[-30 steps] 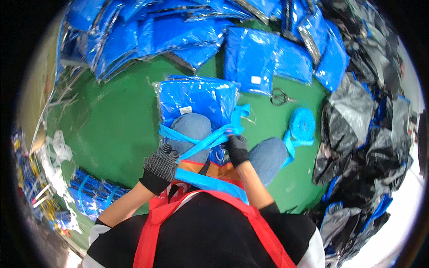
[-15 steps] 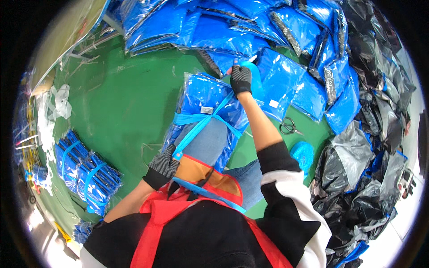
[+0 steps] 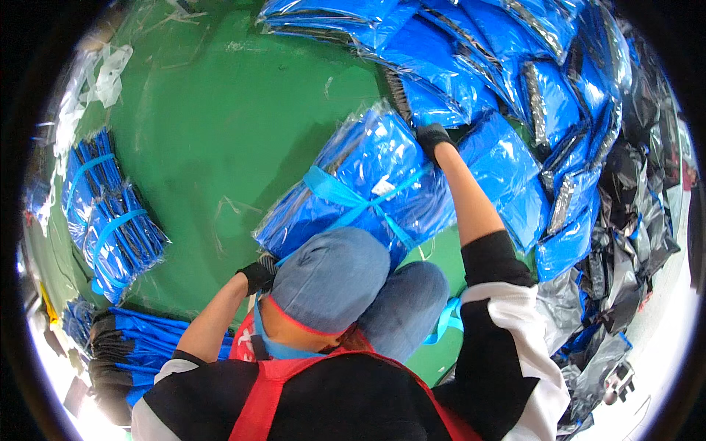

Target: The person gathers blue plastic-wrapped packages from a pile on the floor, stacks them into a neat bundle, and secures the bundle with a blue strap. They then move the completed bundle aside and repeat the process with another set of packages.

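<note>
A bundle of blue garments in clear bags (image 3: 368,169) lies on the green floor (image 3: 220,132) just past my knees. A light-blue strap (image 3: 342,197) is crossed around it. My right hand (image 3: 432,137), in a black glove, reaches to the bundle's far end and grips its edge. My left hand (image 3: 259,275), in a dark glove, is closed at the bundle's near corner, where the strap's end runs in. My jeans-clad knees (image 3: 334,275) and red apron hide the bundle's near edge.
A heap of loose blue bagged garments (image 3: 500,51) fills the back and right. Strapped bundles (image 3: 110,220) lie at the left. Black and silver bags (image 3: 625,250) pile at the right. Strap material (image 3: 445,323) sits by my right knee. Clear plastic scraps (image 3: 103,73) lie at the top left.
My right hand has stretched from the knot out to the bundle's far end. My left hand has dropped to the near corner. The strap now lies tight across the bundle.
</note>
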Action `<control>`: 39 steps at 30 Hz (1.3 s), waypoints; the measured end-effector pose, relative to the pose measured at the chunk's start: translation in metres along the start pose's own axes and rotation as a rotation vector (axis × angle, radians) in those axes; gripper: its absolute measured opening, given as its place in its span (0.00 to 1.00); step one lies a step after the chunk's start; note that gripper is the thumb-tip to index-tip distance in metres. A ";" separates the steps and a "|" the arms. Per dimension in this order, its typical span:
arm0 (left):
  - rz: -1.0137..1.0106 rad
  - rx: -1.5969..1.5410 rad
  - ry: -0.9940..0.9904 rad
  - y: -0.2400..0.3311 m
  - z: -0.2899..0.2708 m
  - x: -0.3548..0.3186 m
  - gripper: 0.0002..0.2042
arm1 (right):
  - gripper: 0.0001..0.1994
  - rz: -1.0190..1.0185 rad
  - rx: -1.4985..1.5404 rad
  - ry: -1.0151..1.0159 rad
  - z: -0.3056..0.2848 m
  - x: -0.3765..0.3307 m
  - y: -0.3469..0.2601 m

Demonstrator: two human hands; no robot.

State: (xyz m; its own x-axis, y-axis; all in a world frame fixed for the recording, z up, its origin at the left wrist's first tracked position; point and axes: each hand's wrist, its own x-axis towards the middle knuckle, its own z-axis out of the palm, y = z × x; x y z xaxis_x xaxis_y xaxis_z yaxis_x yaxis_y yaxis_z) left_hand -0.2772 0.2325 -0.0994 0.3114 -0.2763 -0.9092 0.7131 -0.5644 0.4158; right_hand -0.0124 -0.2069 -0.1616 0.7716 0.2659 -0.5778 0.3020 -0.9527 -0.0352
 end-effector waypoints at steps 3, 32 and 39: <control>0.015 -0.186 0.224 -0.031 0.011 0.019 0.18 | 0.12 -0.330 -0.280 -0.129 0.042 -0.033 0.020; -0.276 0.192 0.535 -0.042 0.033 0.059 0.17 | 0.33 0.876 1.067 -0.027 0.231 -0.057 0.028; -0.088 0.219 0.565 -0.084 0.031 0.095 0.18 | 0.28 0.739 1.071 -0.123 0.245 -0.080 0.053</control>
State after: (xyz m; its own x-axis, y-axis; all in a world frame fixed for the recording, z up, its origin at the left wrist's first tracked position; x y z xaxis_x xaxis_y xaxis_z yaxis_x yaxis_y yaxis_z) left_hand -0.3273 0.2297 -0.2204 0.5848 0.2004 -0.7860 0.6242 -0.7300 0.2783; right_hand -0.1951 -0.3145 -0.3171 0.4888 -0.3284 -0.8082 -0.8057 -0.5252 -0.2739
